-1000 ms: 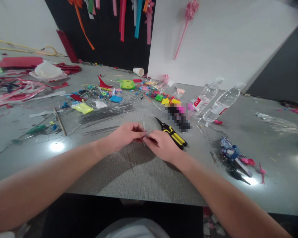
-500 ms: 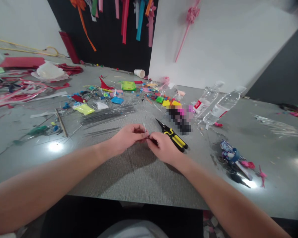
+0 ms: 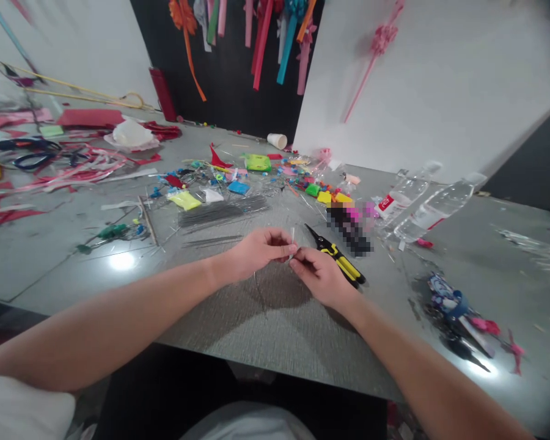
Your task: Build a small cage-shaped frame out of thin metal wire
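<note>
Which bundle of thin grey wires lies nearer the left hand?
The smaller, sparser bundle of thin grey wires, its end beside the left hand; the larger, denser bundle lies farther back.

Left hand (image 3: pixel 260 252) and right hand (image 3: pixel 324 278) are pinching close together.
Forearms (image 3: pixel 165 299) are slanting apart behind the fingers (image 3: pixel 282 251), whose tips are possibly touching; blur is obscuring them.
</note>
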Demonstrator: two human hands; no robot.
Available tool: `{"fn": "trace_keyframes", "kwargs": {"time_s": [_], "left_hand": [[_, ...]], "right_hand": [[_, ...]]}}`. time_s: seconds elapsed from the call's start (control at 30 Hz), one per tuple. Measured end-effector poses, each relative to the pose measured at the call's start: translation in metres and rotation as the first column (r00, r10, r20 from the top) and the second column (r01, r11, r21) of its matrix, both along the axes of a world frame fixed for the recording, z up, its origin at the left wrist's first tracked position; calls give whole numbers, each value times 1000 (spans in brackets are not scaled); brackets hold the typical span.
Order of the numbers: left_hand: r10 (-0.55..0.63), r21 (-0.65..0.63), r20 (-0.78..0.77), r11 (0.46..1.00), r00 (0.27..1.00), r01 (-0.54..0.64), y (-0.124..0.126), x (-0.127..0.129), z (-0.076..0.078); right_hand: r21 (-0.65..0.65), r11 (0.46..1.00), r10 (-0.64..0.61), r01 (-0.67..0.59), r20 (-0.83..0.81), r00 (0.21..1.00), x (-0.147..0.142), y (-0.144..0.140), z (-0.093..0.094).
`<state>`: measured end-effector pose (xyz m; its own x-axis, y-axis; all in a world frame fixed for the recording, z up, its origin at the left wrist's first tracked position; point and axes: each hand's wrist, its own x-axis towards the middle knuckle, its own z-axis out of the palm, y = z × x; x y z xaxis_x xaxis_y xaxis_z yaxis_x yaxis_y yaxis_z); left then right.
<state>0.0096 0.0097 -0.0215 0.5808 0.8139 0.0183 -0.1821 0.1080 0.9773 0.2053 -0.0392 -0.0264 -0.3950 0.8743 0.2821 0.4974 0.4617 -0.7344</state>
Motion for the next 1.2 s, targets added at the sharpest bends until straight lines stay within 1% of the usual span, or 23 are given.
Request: {"fn": "trace_keyframes", "kwargs": {"time_s": [0.17,0.27,0.33,0.43,0.53,0.63,0.77,0.93,1.03,1.2], "left_hand": [[9,94,-119,996,993,2,3,-2,-1],[32,112,-150,994,988,-15,5,-4,0],[72,132,-166,990,984,-50,7,-5,1],[67,109,-153,993,986,-51,8,-5,-1],[20,95,-121,995,992,-8,10,-6,-4],[-14,92,-113,995,993,25,11,-7,-7],[-65,66,-89,995,994,71,13,-10,-7],[-136,52,-34,989,990,137,13,-13,-1],[-151,69,-21,986,988,152,12,-12,1],[-120,114,-65,985,991,127,12,-8,-6]], "right_hand": [[17,1000,3,-5,68,998,-2,1,-1],[28,1000,-4,1,94,996,-5,3,-1],[29,1000,3,-6,107,994,-6,4,0],[28,1000,-6,3,99,995,-6,3,1],[0,1000,-31,31,54,998,-6,2,1],[-37,999,-31,31,0,1000,-7,0,0],[-76,997,-11,7,-54,998,-6,-4,2],[-108,992,51,-64,-121,991,-2,-4,3],[-137,988,49,-75,-184,982,1,-2,-1],[-136,989,24,-60,-251,968,5,2,-4]]}}
